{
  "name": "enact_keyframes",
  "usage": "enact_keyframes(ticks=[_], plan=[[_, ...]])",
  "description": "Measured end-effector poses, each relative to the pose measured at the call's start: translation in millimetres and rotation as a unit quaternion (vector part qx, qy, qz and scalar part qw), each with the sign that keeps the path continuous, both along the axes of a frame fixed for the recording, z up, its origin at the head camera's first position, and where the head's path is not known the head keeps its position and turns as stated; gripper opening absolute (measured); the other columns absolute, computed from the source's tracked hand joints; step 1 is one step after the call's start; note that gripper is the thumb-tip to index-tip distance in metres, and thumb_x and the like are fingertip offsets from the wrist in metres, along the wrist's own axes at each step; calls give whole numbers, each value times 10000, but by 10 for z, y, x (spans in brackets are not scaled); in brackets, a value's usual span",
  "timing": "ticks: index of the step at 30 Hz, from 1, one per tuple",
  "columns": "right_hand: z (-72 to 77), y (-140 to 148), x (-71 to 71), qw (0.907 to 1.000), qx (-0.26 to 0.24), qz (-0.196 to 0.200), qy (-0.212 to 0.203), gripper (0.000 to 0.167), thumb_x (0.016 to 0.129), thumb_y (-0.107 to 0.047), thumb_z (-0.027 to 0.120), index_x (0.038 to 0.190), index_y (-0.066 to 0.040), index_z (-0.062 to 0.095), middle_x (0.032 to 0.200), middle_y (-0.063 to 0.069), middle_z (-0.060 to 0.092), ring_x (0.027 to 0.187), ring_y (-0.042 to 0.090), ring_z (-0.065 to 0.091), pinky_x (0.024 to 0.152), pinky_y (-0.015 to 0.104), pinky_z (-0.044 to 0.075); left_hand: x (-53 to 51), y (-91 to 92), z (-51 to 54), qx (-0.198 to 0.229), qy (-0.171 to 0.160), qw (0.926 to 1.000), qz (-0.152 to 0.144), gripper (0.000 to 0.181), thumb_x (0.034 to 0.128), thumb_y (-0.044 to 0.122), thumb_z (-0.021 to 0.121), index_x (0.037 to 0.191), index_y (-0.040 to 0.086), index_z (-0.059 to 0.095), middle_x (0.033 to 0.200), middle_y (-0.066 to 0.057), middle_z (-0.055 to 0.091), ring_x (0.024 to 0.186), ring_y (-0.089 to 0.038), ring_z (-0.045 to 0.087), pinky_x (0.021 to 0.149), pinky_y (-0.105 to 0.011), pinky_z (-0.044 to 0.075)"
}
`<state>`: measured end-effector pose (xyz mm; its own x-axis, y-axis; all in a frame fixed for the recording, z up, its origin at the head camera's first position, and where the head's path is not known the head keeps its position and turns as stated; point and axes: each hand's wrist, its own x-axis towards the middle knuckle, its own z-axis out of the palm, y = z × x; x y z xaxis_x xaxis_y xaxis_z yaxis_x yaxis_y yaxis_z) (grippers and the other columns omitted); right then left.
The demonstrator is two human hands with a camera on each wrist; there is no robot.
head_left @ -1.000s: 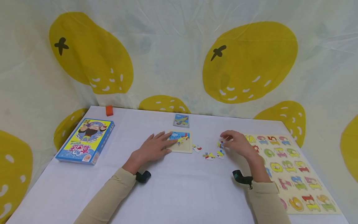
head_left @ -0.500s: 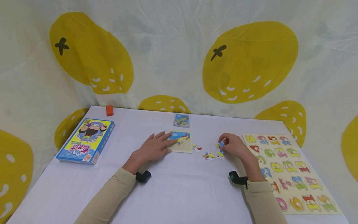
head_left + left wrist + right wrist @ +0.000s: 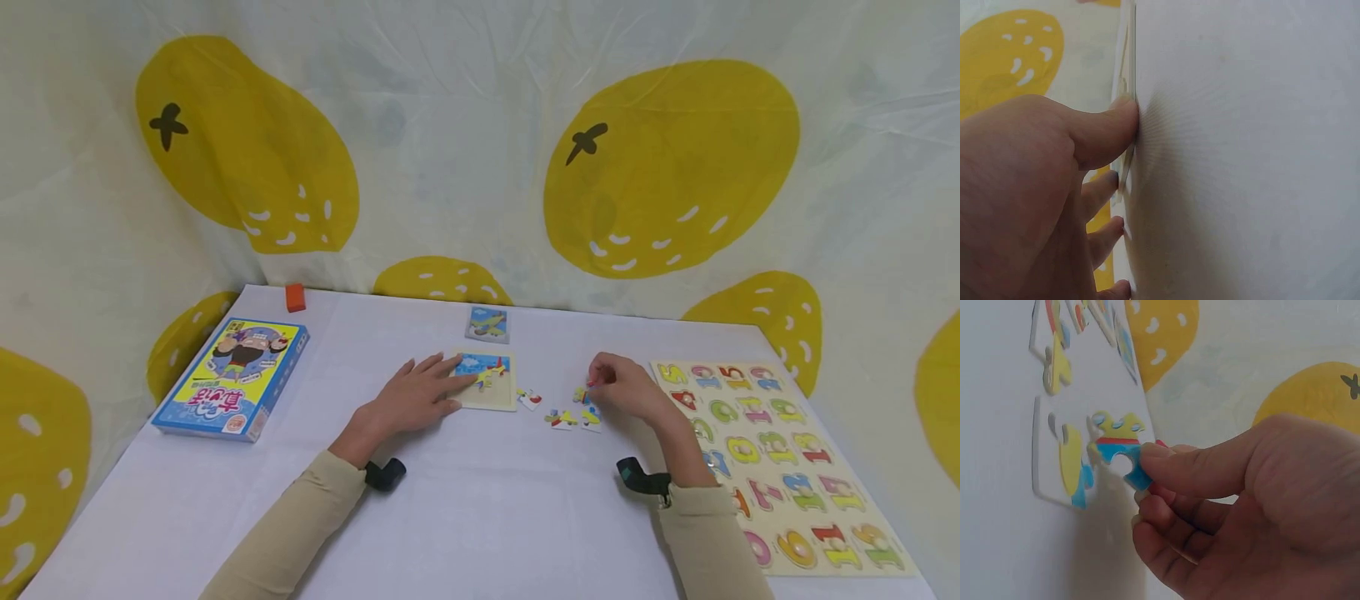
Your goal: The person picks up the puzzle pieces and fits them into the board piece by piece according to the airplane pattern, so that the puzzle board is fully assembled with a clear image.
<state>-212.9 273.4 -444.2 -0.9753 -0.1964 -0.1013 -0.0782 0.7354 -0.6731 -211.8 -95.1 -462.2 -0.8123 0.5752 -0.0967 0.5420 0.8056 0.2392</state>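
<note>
Right of the puzzle tray (image 3: 498,399), my right hand (image 3: 626,387) has thumb and fingertips drawn together on the edge of a blue-and-yellow piece (image 3: 1118,441); I cannot tell whether it is clear of the table (image 3: 480,517). My left hand (image 3: 416,396) lies over the left side of the tray, fingers spread and nearly straight, touching it and gripping nothing.

What matters most, I judge, is the line between the two: from the pinched piece, the tray's bare near part lies almost straight left, well apart, with a loose red-marked piece (image 3: 529,398) between them, just beside the tray. My right hand is nearer the pieces, my left nearer the tray. I see no clear long axis on the pinched piece.

On its near side lie a red-and-yellow piece (image 3: 560,419) and a yellow one (image 3: 591,419). Past the tray's far edge is a picture card (image 3: 487,324). Farther right lies the number board (image 3: 847,568); far to the left, a printed box (image 3: 232,375) and an orange block (image 3: 296,297).
</note>
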Motion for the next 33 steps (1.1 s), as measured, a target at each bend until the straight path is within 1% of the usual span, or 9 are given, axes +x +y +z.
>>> enact_keyframes(ticks=[4,11,15,17,23,30,33], plan=[[30,-96,-25,9998,-162,81,96,56,910,-33,633,957,-25,604,855,83,550,855,221,501,729,303,424,1,3,6,7,-22,10000,2,511,1025,463,475,1522,409,365,1662,24,244,1539,-309,216,1203,-613,199],[-7,-357,-71,9994,-254,-57,249,68,907,-46,666,949,-43,613,866,85,578,837,217,517,737,298,445,5,13,17,-56,-20,10000,25,511,1028,453,474,1524,406,361,1664,23,238,1542,-303,206,1203,-615,195],[-19,-503,-75,9987,-411,-156,261,80,895,-51,687,933,-59,618,860,82,592,816,218,528,735,297,456,3,7,10,-103,-3,9999,39,513,1028,462,471,1525,416,353,1665,31,232,1543,-296,206,1205,-608,196],[-18,-580,-84,9983,-471,-176,289,86,886,-51,697,926,-59,621,850,81,599,801,213,535,718,291,461,0,5,6,-142,-7,9999,32,515,1030,470,460,1529,425,335,1668,40,218,1547,-288,198,1209,-603,191],[-31,-820,-110,9973,-682,-238,157,94,874,-73,713,925,-66,634,820,77,609,737,202,558,665,284,477,-4,21,9,-27,-6,10000,-22,510,1027,463,472,1522,403,368,1663,17,241,1538,-317,214,1197,-621,203],[-69,-1051,-141,9933,-1061,-461,-25,126,870,-90,728,946,-58,633,780,67,609,613,193,550,538,269,457,-12,11,13,-57,-94,9999,19,515,1026,470,471,1524,413,357,1667,22,227,1541,-318,204,1202,-624,189],[-65,-1125,-145,9912,-1170,-612,-9,130,879,-108,733,939,-54,631,746,79,626,580,196,563,492,267,445,-17,5,10,-27,-111,9999,19,518,1023,478,473,1524,417,355,1668,25,223,1543,-318,197,1202,-629,181]])
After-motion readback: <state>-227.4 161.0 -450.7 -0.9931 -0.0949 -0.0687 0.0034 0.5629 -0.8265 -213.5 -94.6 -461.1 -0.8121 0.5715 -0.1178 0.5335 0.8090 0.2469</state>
